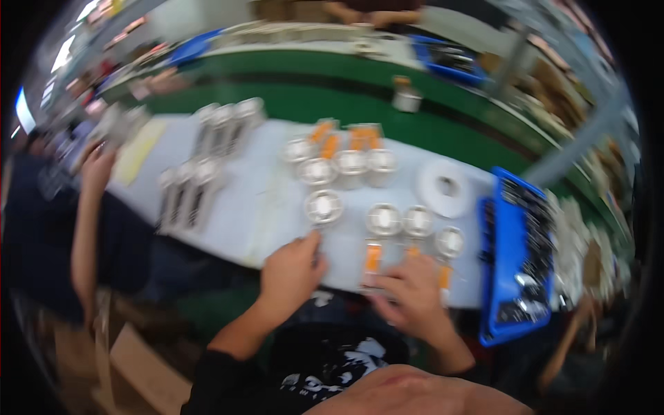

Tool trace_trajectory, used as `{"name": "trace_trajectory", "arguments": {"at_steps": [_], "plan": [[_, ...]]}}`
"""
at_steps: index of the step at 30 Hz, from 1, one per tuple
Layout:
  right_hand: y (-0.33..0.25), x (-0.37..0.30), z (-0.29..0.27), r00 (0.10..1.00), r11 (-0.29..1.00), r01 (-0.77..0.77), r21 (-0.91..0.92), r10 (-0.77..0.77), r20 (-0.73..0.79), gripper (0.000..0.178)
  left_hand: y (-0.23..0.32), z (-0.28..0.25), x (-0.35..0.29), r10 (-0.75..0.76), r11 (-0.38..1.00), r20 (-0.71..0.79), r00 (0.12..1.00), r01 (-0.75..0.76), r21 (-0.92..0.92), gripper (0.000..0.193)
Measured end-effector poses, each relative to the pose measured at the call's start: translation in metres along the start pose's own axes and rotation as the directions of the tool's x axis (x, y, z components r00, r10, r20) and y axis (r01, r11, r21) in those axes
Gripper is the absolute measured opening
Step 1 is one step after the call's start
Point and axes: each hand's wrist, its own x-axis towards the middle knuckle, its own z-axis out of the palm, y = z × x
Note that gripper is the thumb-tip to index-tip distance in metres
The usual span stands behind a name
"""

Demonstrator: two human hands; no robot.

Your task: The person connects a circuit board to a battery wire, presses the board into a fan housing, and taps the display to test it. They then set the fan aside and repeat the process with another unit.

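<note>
My left hand (pixel 290 277) is closed, its fingertips at the lower end of a white round-headed piece (pixel 324 207) that looks like a small handheld fan. My right hand (pixel 409 294) reaches in at the table's near edge. Its fingers close on the lower end of a similar piece with an orange strip on its handle (pixel 372 259); blur hides the exact grip. Beside that one lie two more such pieces, one with a round head (pixel 418 220) and one farther right (pixel 449 242). Several others stand grouped behind, including a round head (pixel 353 162).
A white roll (pixel 443 188) lies near a blue tray (pixel 499 277) of dark, shiny parts. White-and-dark long pieces (pixel 187 197) stand in rows on the white table (pixel 256 207). Beyond runs a green belt (pixel 297 79) bearing a white item (pixel 407 101). A co-worker's arm (pixel 88 221) is at the left.
</note>
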Motion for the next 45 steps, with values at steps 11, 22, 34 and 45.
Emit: {"name": "trace_trajectory", "arguments": {"at_steps": [11, 22, 34, 45], "plan": [[0.022, -0.044, -0.073, 0.975, 1.0, -0.024, -0.008, 0.021, -0.223, 0.01, -0.09, -0.042, 0.025, -0.185, 0.952, -0.196, 0.963, 0.225, 0.206, 0.027], [0.025, -0.084, -0.129, 0.964, 0.933, -0.234, -0.273, 0.187, -0.187, 0.013, -0.132, -0.055, 0.059, -0.216, 0.915, -0.243, 0.946, 0.283, 0.289, 0.03], [0.116, -0.133, -0.171, 0.505, 0.272, -0.714, -0.645, 0.838, -0.206, 0.041, -0.044, -0.022, 0.067, 0.142, 0.983, -0.362, 0.921, -0.089, 0.16, 0.032], [0.069, -0.099, -0.165, 0.639, 0.454, -0.643, -0.617, 0.762, -0.105, 0.049, 0.007, 0.034, 0.102, 0.533, 0.846, 0.048, 0.844, -0.531, -0.058, 0.053]]}}
